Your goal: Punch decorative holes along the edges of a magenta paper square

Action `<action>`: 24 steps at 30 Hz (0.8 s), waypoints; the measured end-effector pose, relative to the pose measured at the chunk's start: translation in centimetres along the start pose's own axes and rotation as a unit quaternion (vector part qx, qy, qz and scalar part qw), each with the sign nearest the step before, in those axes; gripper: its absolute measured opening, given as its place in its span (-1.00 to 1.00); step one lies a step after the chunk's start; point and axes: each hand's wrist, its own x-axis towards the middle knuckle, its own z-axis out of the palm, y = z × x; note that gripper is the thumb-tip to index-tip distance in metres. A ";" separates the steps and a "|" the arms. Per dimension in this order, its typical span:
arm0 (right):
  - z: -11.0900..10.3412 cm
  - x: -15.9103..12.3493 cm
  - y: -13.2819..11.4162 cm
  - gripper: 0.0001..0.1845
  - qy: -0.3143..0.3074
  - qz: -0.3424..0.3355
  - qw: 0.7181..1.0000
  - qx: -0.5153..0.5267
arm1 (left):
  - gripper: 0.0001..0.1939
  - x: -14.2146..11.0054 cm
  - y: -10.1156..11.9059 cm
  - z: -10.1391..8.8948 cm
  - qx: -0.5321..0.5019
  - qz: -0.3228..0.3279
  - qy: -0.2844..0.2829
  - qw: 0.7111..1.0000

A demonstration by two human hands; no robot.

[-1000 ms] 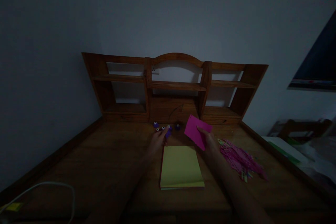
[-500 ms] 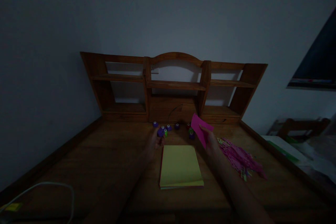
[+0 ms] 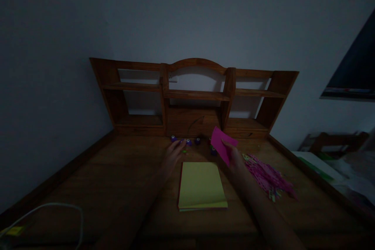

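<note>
Since half a second ago, the left hand (image 3: 171,156) has turned over and its fingers (image 3: 179,145) now cover the spot where a purple piece showed in its grasp; the pink sheet (image 3: 219,143) has swung slightly leftward. The left fingers are bent forward and downward among small purple pieces, one (image 3: 173,138) just beyond them and another (image 3: 189,142) beside their tips. In this dim light I cannot tell how far they are parted or whether they grip anything. A small green bit (image 3: 184,151) shows just beneath the fingertips.

The right hand (image 3: 233,158) has its fingers closed on the pink sheet, thumb across its face, the sheet held tilted above the tabletop (image 3: 117,181). A dark purple piece (image 3: 213,151) sits beside the sheet's left edge, and a further one (image 3: 197,141) stands between the two hands, farther back. A yellow notepad (image 3: 202,185) lies in front, between the forearms. Right of the right forearm lies a heap of pink strands (image 3: 268,174).
</note>
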 end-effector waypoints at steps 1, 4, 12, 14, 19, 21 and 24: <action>0.1 0.1 0.3 -0.66 0.010 0.019 1.000 0.023 | -0.61 -0.1 0.1 0.0 -0.002 0.004 -0.010 1.000; 0.4 0.2 1.0 -0.58 0.054 0.071 0.993 0.080 | -0.64 -0.1 0.0 0.0 -0.025 0.007 -0.038 0.999; 1.2 -0.5 1.4 -0.56 0.007 0.022 1.000 -0.017 | -0.70 0.4 -0.9 0.0 -0.050 -0.020 -0.075 0.996; 1.1 -0.6 1.2 -0.58 -0.012 0.008 0.998 -0.055 | -0.72 0.5 -1.1 0.1 -0.061 -0.030 -0.081 0.994; 1.2 -0.7 1.3 -0.59 -0.053 -0.011 0.995 -0.084 | -0.71 0.9 -1.5 0.1 -0.072 -0.053 -0.067 0.994; 1.4 -0.8 1.4 -0.58 -0.057 -0.001 0.995 -0.077 | -0.71 0.8 -1.6 0.1 -0.077 -0.046 -0.087 0.992; 1.7 -1.1 1.1 -0.56 -0.066 0.018 0.996 -0.053 | -0.73 0.5 -1.5 0.2 -0.076 -0.034 -0.118 0.990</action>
